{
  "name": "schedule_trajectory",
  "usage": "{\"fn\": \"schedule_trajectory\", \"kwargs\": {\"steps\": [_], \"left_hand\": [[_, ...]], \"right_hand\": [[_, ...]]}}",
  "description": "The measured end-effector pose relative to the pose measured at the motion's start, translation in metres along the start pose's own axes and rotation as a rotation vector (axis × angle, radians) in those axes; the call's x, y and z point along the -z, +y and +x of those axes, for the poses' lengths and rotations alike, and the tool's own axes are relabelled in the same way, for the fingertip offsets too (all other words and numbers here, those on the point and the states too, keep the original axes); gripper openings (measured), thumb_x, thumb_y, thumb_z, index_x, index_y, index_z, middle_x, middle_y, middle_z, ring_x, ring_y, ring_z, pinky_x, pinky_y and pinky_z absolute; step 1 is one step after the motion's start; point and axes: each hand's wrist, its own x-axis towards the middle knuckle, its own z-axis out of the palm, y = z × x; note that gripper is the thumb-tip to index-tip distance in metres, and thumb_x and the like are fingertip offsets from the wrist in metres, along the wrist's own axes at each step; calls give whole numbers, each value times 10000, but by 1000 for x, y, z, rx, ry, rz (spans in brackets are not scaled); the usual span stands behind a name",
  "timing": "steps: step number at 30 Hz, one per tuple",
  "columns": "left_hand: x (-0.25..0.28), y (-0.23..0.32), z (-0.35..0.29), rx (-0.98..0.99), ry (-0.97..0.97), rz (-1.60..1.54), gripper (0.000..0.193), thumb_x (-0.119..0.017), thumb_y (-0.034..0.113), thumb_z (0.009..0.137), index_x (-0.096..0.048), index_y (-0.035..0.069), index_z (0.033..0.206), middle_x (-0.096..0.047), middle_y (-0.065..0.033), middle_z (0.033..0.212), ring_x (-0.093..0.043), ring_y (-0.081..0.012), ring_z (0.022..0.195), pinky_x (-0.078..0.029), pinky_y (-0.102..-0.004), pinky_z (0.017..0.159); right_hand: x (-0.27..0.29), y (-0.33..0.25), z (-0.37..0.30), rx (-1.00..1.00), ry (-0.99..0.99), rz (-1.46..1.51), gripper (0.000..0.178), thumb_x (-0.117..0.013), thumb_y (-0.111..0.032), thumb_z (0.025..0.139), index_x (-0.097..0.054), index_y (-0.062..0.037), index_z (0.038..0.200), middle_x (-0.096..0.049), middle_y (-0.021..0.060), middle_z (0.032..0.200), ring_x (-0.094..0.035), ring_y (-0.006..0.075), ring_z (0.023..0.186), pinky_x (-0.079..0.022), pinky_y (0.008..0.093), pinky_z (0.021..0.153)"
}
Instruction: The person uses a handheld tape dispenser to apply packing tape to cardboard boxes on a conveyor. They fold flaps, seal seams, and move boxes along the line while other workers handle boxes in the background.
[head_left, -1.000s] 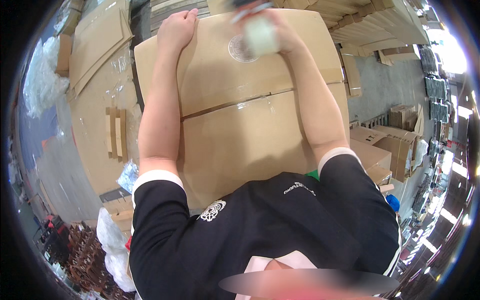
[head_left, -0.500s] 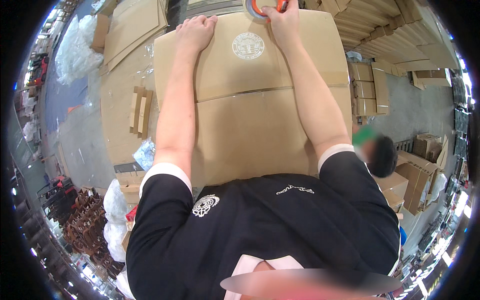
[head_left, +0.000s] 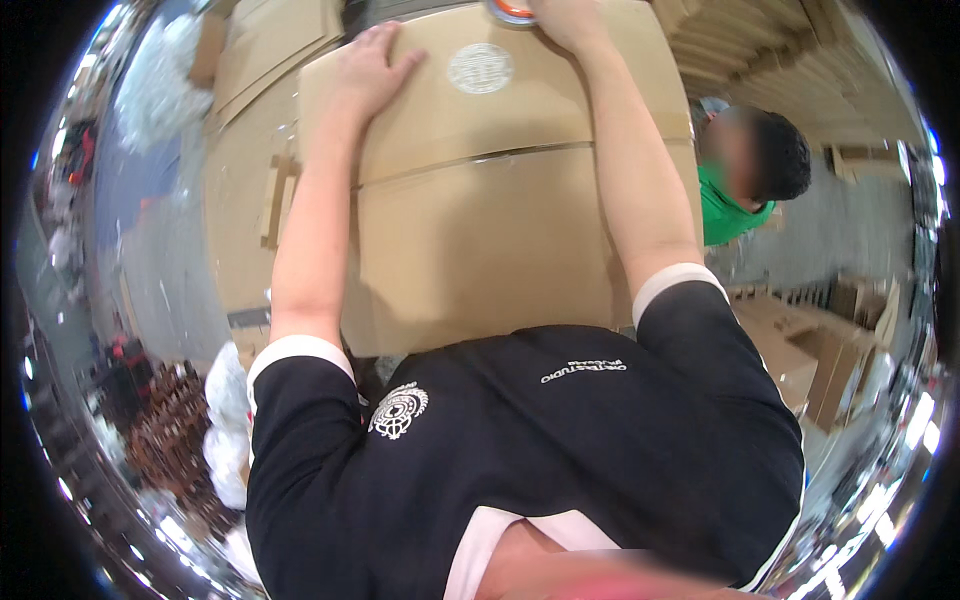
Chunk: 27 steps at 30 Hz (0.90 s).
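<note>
A large closed brown cardboard box (head_left: 480, 240) lies in front of me, with a seam across its top and a round white printed mark (head_left: 480, 68) near its far end. My left hand (head_left: 375, 72) rests open on the far left part of the box, its thumb apart from the fingers. My right hand (head_left: 570, 20) is closed at the far edge, around an orange tape dispenser (head_left: 515, 10) with a roll of tape. The picture's upper edge cuts off part of the dispenser and the hand.
On the right, close beside the box, is a person in a green shirt (head_left: 730, 210). Flat cardboard stacks (head_left: 780, 60) stand behind at far right, and an open carton (head_left: 840, 370) lies nearer. Cardboard sheets (head_left: 275, 50) and clear plastic wrap (head_left: 160, 80) are at left.
My left hand has shifted left, its fingers now looser and the thumb spread. My right hand and the tape dispenser sit higher in the picture. The person in green has come further into view.
</note>
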Motion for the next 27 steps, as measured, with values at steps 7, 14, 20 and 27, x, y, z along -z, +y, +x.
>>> {"fn": "schedule_trajectory", "kwargs": {"steps": [7, 14, 20, 27], "left_hand": [[41, 32, -450, 311, 294, -13, 592, -756, 233, 988, -594, -8, 1503, -610, -220, 1539, -546, -422, 1459, -397, -504, 1236], [119, 197, -486, 625, 991, -4, 774, -465, 504, 1136, -403, -114, 1598, -394, -267, 1702, -370, -417, 1583, -266, -536, 1316], [12, 99, -433, 407, 345, 176, 920, -576, 562, 1084, -233, 13, 1739, -175, -229, 1822, -96, -462, 1688, -182, -573, 1330], [3, 168, -273, 259, 411, 232, 788, -638, 474, 1074, -383, 56, 1691, -364, -245, 1746, -276, -517, 1624, -273, -611, 1289]], "right_hand": [[52, 16, -66, -199, -33, 63, 559, -575, -386, 953, -640, -83, 1419, -722, 210, 1389, -646, 401, 1355, -477, 503, 1132], [66, -44, -113, -304, -117, 41, 605, -586, -408, 944, -640, -48, 1428, -701, 238, 1427, -621, 410, 1386, -399, 512, 1206], [48, -9, -109, -201, -57, -71, 515, -600, -402, 942, -720, -70, 1316, -742, 245, 1324, -672, 424, 1301, -458, 553, 1147], [140, 47, -81, -295, -8, -20, 398, -538, -346, 1000, -732, -104, 1250, -776, 203, 1206, -719, 418, 1185, -542, 566, 1001]]}}
